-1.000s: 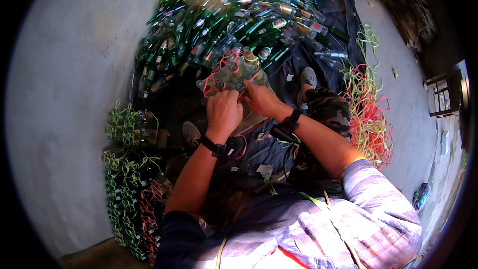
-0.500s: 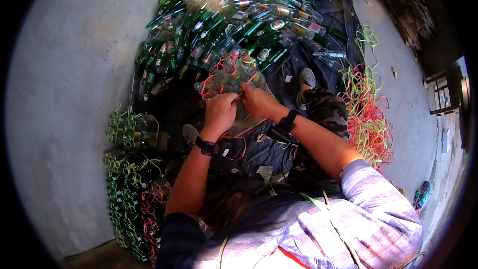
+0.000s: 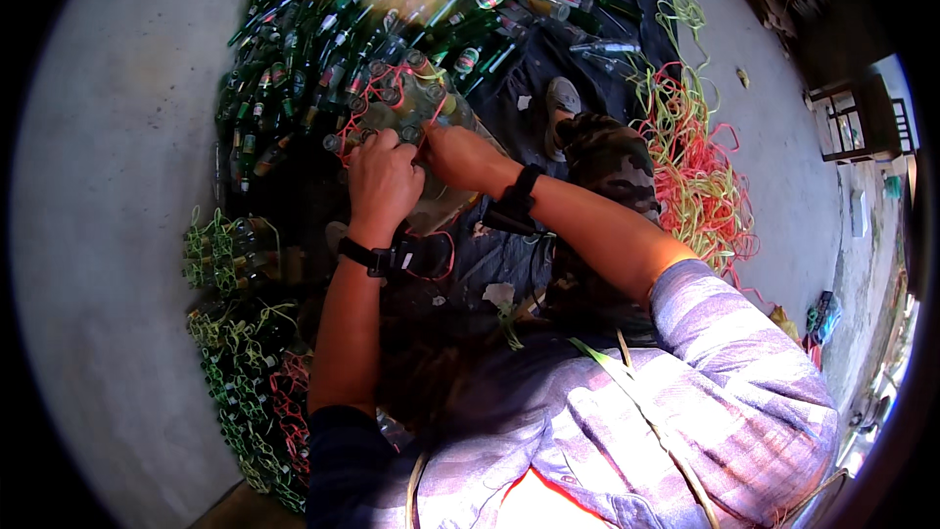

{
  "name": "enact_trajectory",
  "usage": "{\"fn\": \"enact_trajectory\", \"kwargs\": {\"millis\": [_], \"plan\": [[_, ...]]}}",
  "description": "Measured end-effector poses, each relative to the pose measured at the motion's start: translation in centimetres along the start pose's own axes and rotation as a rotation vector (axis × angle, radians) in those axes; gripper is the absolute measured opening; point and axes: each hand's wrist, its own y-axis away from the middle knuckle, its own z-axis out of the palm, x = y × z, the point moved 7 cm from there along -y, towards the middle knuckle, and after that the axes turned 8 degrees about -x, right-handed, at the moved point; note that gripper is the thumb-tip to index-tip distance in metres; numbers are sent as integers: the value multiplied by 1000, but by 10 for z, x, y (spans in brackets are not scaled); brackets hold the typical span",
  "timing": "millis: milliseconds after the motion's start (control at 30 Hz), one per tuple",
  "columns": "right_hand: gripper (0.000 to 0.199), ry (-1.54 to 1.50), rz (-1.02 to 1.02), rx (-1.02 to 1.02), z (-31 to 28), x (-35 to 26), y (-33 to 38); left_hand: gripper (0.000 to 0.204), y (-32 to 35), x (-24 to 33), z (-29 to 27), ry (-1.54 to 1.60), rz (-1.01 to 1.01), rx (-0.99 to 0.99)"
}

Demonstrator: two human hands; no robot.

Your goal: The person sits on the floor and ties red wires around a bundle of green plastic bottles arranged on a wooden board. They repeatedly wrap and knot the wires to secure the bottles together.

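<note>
Between my feet stands an upright cluster of clear glass bottles [image 3: 403,118]. A red plastic cord [image 3: 358,106] loops around several of their necks. My left hand [image 3: 384,181] is closed at the near side of the cluster, fingers curled on the cord by the necks. Just right of it, my right hand [image 3: 468,159] pinches a stretch of the same cord near the right-hand necks. The two hands almost touch. The exact spot where the fingers grip is partly hidden by the knuckles. Each wrist wears a black strap.
A large heap of loose green and clear bottles [image 3: 323,49] lies beyond the cluster on a dark sheet. Tied bundles of bottles [image 3: 230,372] stand at the left. Tangled red and yellow-green cords [image 3: 700,186] lie at the right, past my shoe [image 3: 562,98].
The whole view has shifted, so hands, bottles and cords appear farther left and slightly higher. Both hands stay at the bottle necks with the cord; their fingers have moved only slightly.
</note>
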Motion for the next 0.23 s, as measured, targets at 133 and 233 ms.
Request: {"fn": "enact_trajectory", "kwargs": {"millis": [133, 233], "plan": [[27, -22, 34, -23, -4, -3, 4, 10, -2, 3, -4, -69, 20, -5], [32, -7, 84, -42, -4, -3, 2, 11, -2, 0, -2, -69, 13, -28]]}}
